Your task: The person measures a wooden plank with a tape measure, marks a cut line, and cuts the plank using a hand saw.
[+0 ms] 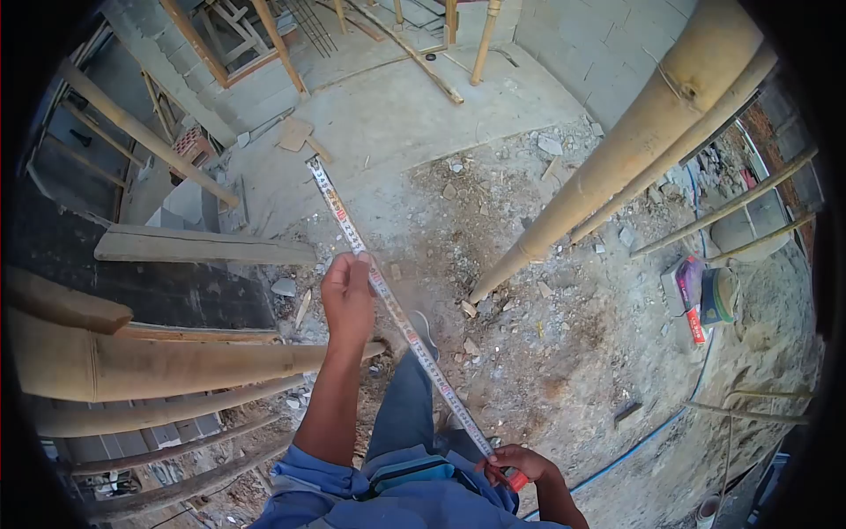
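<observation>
A measuring tape (407, 331) stretches diagonally in front of the body, its metal end free at the upper left above the concrete floor. My left hand (348, 289) pinches the blade between thumb and fingers, partway along it. Low in the view, my right hand (518, 465) is closed around the red tape case (517, 480), where the blade comes out. Most of the case is hidden by the fingers.
Thick bamboo poles slant at the right (608, 167) and lie at the left (203, 361). A wooden plank (203, 246) juts from the left. Rubble (463, 198) covers the ground. A blue hose (656, 432) and a bucket (718, 295) are at the right.
</observation>
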Available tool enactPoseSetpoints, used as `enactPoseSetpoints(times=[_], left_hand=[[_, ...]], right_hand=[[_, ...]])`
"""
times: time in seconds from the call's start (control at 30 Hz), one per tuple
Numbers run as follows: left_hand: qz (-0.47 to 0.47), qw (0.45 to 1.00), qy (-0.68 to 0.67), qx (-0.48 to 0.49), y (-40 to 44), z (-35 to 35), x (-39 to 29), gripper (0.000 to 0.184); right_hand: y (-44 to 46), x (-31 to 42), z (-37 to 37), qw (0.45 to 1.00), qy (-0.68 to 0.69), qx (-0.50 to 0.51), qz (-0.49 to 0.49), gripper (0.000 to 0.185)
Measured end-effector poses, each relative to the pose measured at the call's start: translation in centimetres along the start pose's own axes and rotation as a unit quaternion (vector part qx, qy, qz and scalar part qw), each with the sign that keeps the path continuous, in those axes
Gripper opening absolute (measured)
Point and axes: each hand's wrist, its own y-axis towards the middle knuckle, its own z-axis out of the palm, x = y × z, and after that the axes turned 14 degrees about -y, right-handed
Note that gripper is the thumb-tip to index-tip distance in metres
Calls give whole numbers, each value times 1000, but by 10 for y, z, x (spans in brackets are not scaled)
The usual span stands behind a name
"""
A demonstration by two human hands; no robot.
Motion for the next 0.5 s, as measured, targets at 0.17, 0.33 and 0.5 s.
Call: enactPoseSetpoints(times=[0.17, 0.33, 0.5], left_hand=[[-17, 1000, -3, 7, 193, 47, 30, 23], [-132, 988, -14, 83, 352, 101, 79, 19], [-164, 972, 32, 165, 476, 141, 62, 25]], right_hand=[[75, 156, -87, 998, -55, -29, 33, 45], [183, 377, -145, 991, -31, -130, 10, 44], [256, 594, -181, 989, 39, -139, -33, 44]])
